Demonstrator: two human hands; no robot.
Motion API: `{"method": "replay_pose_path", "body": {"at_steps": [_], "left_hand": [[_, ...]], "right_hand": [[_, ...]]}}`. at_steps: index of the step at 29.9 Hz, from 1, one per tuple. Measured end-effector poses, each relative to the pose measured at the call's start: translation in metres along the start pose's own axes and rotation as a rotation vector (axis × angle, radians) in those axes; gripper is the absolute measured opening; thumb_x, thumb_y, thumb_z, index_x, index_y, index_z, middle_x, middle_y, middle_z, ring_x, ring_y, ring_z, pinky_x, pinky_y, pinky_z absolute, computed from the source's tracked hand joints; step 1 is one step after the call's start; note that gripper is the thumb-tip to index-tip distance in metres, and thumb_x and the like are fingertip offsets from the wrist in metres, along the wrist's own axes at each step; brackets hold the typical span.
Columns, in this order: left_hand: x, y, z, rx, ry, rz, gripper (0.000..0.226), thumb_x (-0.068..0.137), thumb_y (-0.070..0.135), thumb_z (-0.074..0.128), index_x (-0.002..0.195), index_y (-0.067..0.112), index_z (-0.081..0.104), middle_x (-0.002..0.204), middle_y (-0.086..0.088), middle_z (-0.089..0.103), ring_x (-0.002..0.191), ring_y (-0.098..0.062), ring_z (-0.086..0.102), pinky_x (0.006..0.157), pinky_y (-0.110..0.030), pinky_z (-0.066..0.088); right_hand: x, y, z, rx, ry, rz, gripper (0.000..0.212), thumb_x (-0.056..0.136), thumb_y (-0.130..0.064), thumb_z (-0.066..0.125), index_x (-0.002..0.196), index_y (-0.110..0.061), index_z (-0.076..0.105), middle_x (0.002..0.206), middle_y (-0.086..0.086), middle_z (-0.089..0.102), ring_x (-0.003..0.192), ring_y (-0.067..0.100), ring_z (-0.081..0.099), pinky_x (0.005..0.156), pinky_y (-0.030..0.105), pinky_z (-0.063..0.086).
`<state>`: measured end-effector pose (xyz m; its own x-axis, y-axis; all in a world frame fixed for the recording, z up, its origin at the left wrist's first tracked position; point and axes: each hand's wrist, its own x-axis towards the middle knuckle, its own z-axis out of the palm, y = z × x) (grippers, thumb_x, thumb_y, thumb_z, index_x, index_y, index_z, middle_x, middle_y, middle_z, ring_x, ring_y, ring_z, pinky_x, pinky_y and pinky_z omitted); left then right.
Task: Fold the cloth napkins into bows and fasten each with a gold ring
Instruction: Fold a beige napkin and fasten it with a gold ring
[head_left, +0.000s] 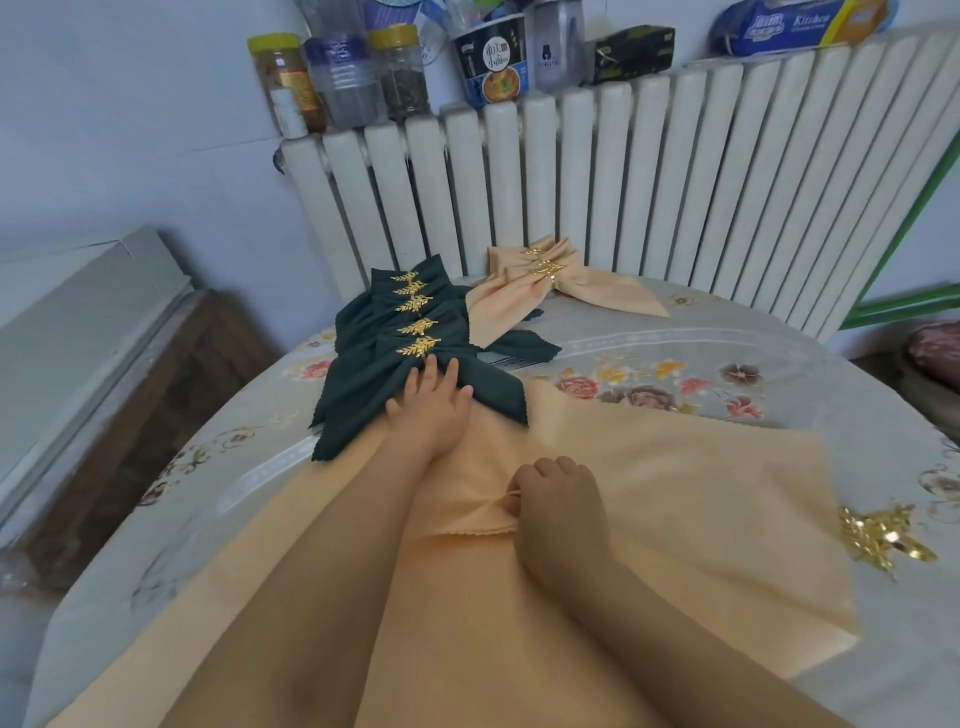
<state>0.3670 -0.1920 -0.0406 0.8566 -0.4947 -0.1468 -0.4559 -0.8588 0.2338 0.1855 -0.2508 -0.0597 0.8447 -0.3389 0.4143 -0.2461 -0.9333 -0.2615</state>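
Observation:
A large peach cloth napkin (675, 499) lies spread across the table in front of me. My right hand (558, 512) pinches a gathered fold of it near its middle, by a scalloped edge. My left hand (434, 408) lies flat with straight fingers at the napkin's far edge, fingertips touching the nearest dark green bow (415, 374). Several dark green bows with gold leaf rings (418, 345) are stacked in a row behind it. Peach bows with gold rings (545, 280) sit further back. A pile of loose gold rings (883, 535) lies at the right of the napkin.
The round table carries a grey flowered tablecloth (727, 364). A white radiator (649, 182) stands right behind it, with jars, a noodle cup and packets on top. A grey box and wooden furniture (104, 353) are at the left.

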Motion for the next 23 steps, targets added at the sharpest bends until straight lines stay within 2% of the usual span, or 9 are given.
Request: {"method": "replay_pose_path", "body": {"at_steps": [6, 12, 14, 16, 18, 20, 23], "left_hand": [[0.001, 0.004, -0.001, 0.005, -0.013, -0.007, 0.055, 0.101, 0.044, 0.014, 0.151, 0.030, -0.001, 0.159, 0.002, -0.013, 0.146, -0.021, -0.008, 0.113, -0.056, 0.004], [-0.003, 0.009, -0.002, 0.018, -0.031, -0.008, 0.055, 0.101, 0.042, 0.015, 0.151, 0.029, -0.002, 0.158, 0.001, -0.014, 0.146, -0.022, -0.008, 0.114, -0.055, 0.004], [-0.004, 0.008, -0.004, 0.009, -0.033, -0.018, 0.055, 0.101, 0.042, 0.015, 0.151, 0.029, -0.003, 0.158, 0.001, -0.014, 0.146, -0.022, -0.007, 0.114, -0.055, 0.004], [-0.003, 0.008, -0.003, 0.010, -0.034, -0.020, 0.055, 0.101, 0.042, 0.015, 0.151, 0.029, -0.003, 0.159, 0.001, -0.013, 0.146, -0.023, -0.007, 0.114, -0.054, 0.003], [-0.003, 0.008, -0.003, 0.007, -0.038, -0.017, 0.055, 0.101, 0.042, 0.015, 0.151, 0.028, -0.003, 0.159, 0.000, -0.013, 0.146, -0.023, -0.007, 0.114, -0.054, 0.003], [-0.007, 0.009, -0.002, 0.003, -0.038, -0.002, 0.056, 0.101, 0.043, 0.016, 0.151, 0.027, -0.003, 0.159, -0.001, -0.012, 0.146, -0.023, -0.007, 0.115, -0.054, 0.003], [-0.022, 0.010, 0.000, -0.012, -0.029, 0.026, 0.057, 0.101, 0.042, 0.020, 0.152, 0.024, 0.000, 0.159, -0.005, -0.010, 0.146, -0.024, -0.004, 0.115, -0.049, 0.004]], "right_hand": [[-0.027, -0.018, -0.002, 0.028, -0.020, -0.002, 0.036, 0.031, -0.027, 0.087, 0.050, -0.028, 0.057, 0.051, -0.009, 0.053, 0.048, 0.011, 0.052, 0.045, 0.021, 0.040], [-0.053, -0.024, -0.006, 0.046, 0.022, 0.020, 0.037, 0.031, -0.027, 0.087, 0.052, -0.027, 0.057, 0.053, -0.010, 0.052, 0.049, 0.013, 0.051, 0.046, 0.021, 0.041], [-0.061, -0.028, -0.006, 0.024, 0.022, 0.037, 0.038, 0.028, -0.027, 0.087, 0.052, -0.027, 0.058, 0.053, -0.010, 0.052, 0.049, 0.013, 0.052, 0.050, 0.023, 0.040], [-0.067, -0.028, -0.005, 0.001, 0.040, 0.048, 0.040, 0.027, -0.027, 0.088, 0.052, -0.027, 0.057, 0.053, -0.009, 0.051, 0.050, 0.014, 0.052, 0.057, 0.025, 0.031], [-0.071, -0.025, -0.003, -0.015, 0.085, 0.040, 0.041, 0.030, -0.027, 0.090, 0.054, -0.026, 0.057, 0.053, -0.007, 0.051, 0.050, 0.016, 0.052, 0.060, 0.032, 0.024], [-0.073, -0.023, -0.003, -0.011, 0.124, 0.039, 0.039, 0.034, -0.024, 0.089, 0.056, -0.026, 0.057, 0.054, -0.006, 0.052, 0.051, 0.017, 0.052, 0.060, 0.033, 0.023], [-0.075, -0.022, -0.006, 0.043, 0.147, 0.023, 0.023, 0.048, -0.022, 0.076, 0.060, -0.027, 0.057, 0.060, -0.008, 0.052, 0.056, 0.018, 0.050, 0.060, 0.032, 0.024]]}}
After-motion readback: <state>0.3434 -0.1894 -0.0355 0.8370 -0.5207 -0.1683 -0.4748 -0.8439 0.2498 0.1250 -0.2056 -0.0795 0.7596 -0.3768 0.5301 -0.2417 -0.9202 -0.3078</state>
